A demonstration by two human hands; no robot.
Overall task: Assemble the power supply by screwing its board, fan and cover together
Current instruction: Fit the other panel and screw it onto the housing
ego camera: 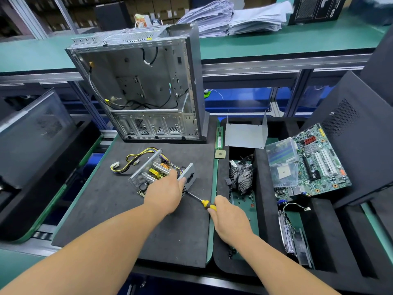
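Note:
The open power supply [153,171] lies on the black foam mat [119,209], its board with heat sinks and yellow parts showing and its cable bundle [127,161] trailing to the left. My left hand [164,193] grips its near right corner beside the socket panel [189,176]. My right hand [228,218] holds a screwdriver [205,202] with a yellow and black handle; its shaft points up-left to the lower edge of the socket panel. The bent grey metal cover [245,135] sits apart on the right tray. I see no separate fan for the supply.
An empty PC case [144,86] stands behind the mat. The right tray holds a CPU cooler [241,175], a motherboard [319,160] with clear plastic boxes, a CPU chip [220,154], a RAM stick [219,138] and a drive bracket [294,239]. Black side panels lean at both sides.

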